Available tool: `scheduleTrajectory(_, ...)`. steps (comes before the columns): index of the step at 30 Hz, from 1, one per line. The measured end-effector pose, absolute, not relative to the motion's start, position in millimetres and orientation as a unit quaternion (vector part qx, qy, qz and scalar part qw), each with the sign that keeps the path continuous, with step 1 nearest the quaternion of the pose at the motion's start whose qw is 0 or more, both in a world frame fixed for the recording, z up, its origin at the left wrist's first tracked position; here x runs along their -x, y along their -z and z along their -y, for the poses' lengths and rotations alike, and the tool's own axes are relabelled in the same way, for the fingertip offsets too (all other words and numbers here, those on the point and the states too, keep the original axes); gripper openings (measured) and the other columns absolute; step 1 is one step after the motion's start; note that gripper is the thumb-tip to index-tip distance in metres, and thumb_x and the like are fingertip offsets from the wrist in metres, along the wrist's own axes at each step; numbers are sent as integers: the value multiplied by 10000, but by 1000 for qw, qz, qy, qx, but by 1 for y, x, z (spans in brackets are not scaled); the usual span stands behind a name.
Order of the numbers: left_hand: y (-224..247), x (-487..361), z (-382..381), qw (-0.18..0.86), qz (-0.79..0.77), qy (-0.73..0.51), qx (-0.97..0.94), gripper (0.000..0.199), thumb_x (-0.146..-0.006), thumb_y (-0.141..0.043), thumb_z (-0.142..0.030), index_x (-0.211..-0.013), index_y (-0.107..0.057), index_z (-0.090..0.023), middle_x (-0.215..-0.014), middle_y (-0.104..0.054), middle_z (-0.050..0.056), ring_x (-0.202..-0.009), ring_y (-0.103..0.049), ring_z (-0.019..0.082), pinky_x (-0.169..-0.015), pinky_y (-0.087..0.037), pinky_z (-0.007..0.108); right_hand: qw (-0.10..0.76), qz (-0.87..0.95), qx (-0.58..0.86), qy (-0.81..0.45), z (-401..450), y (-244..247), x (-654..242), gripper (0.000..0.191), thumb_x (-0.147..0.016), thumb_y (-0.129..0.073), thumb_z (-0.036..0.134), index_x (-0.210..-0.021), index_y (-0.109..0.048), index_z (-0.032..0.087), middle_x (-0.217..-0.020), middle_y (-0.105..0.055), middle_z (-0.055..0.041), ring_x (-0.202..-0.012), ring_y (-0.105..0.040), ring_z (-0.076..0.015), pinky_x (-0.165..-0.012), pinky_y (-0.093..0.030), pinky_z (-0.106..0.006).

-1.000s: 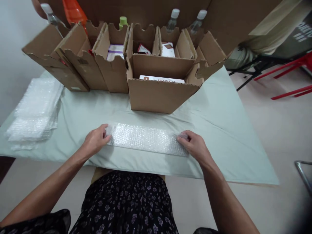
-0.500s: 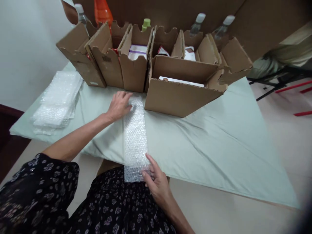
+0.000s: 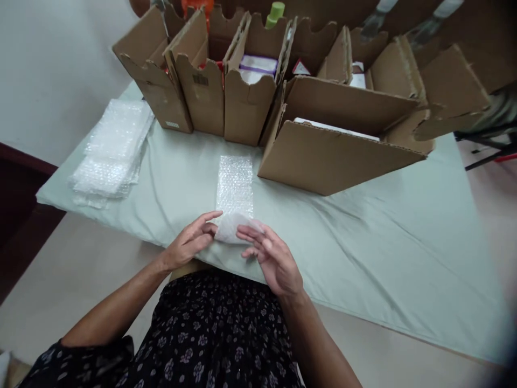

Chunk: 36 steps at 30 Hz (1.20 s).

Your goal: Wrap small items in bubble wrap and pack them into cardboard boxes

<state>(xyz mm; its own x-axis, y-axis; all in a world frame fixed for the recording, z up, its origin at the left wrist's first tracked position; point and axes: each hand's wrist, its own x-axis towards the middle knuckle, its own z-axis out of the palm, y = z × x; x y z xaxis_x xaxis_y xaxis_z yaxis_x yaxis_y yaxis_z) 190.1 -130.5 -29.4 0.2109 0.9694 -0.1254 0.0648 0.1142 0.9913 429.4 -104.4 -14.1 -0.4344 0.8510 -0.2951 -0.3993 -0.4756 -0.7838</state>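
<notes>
A strip of bubble wrap (image 3: 235, 183) lies on the green cloth in front of me, its near end folded up and over towards the boxes. My left hand (image 3: 190, 241) is at the left edge of the fold, fingers apart and the fingertips touching or very near the film. On the other side, my right hand (image 3: 277, 256) has its fingers stretched out over the folded end, with the thumb apart. Neither hand is closed round the wrap. The underside of the fold is hidden.
A stack of bubble wrap sheets (image 3: 115, 145) lies at the left. Along the back stand several open cardboard boxes (image 3: 246, 113), with packets inside. One wider cardboard box (image 3: 335, 156) juts forward at right. Bottles, one with a green cap (image 3: 275, 13), stand behind. Green cloth (image 3: 363, 253) covers the table.
The near end of the bubble wrap has been folded away from me. My left hand has come down from the far end to the fold; my right hand has moved up slightly. The view has shifted.
</notes>
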Motion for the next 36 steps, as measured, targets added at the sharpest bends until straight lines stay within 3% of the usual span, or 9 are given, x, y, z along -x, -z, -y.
scheduleTrajectory(4,28,-208,118,449,-617,-391,-515,582,-942,-618,-338,-1478,-494,-149,-780,-677,-17,-722,-619,143,-756,-496,287,392,297,392,-777,78,23,-409,481,-868,-744,449,-1282,-631,232,-1367,-701,-141,-1288,-639,-302,-798,-585,-359)
scheduleTrajectory(9,32,-217,115,316,-664,-328,-593,563,-924,-548,-254,-1474,-498,-146,-766,-685,-16,-682,-614,149,-718,-491,298,399,321,418,-750,81,36,-405,842,-877,-749,431,-1583,-324,260,-1387,-682,-146,-1249,-667,-276,-786,-604,-352)
scheduleTrajectory(11,32,-218,115,272,-685,-288,-611,561,-914,-547,-235,-1468,-509,-152,-787,-695,-7,-687,-626,158,-713,-495,306,398,391,416,-718,86,38,-411,827,-923,-696,422,-1615,-263,285,-1390,-679,-139,-1198,-694,-266,-787,-615,-375)
scheduleTrajectory(16,26,-220,116,204,-723,-165,-639,575,-909,-580,-221,-1477,-510,-165,-771,-702,-8,-708,-660,191,-693,-510,315,343,742,403,-412,95,41,-433,431,-977,-591,246,-1408,-588,269,-1411,-673,-120,-1329,-607,-288,-1032,-539,-511)
scheduleTrajectory(19,24,-221,118,169,-717,-127,-664,538,-924,-583,-215,-1457,-532,-157,-806,-701,17,-747,-677,221,-704,-544,343,233,874,365,-221,92,45,-438,389,-956,-597,191,-1340,-651,206,-1488,-618,-149,-1430,-512,-343,-1065,-493,-553)
scheduleTrajectory(24,21,-215,129,72,-636,-217,-737,425,-922,-633,-244,-1332,-617,-132,-1224,-671,175,-1102,-656,308,-923,-575,458,206,918,332,-68,82,49,-432,279,-1016,-542,164,-1249,-696,171,-1385,-698,-137,-1308,-610,-300,-983,-497,-456)
scheduleTrajectory(27,18,-211,137,74,-541,-252,-799,364,-916,-674,-252,-1262,-655,-143,-1339,-646,189,-1244,-598,345,-1012,-529,514,237,917,312,-76,79,41,-431,237,-1030,-524,152,-1153,-724,181,-1216,-777,-101,-1155,-672,-258,-965,-475,-431)
scheduleTrajectory(31,20,-208,142,149,-515,-305,-787,252,-969,-587,-160,-1196,-692,-193,-1064,-763,95,-1010,-690,251,-902,-555,438,232,891,334,-203,81,22,-435,245,-1042,-508,232,-1106,-744,222,-940,-798,-68,-869,-689,-224,-859,-490,-407)
scheduleTrajectory(36,23,-211,139,262,-578,-339,-694,293,-951,-613,-214,-1225,-707,-169,-936,-758,70,-822,-683,204,-792,-574,368,205,816,393,-372,81,23,-441,391,-964,-643,418,-1325,-677,270,-1072,-791,-73,-936,-705,-266,-876,-527,-449)
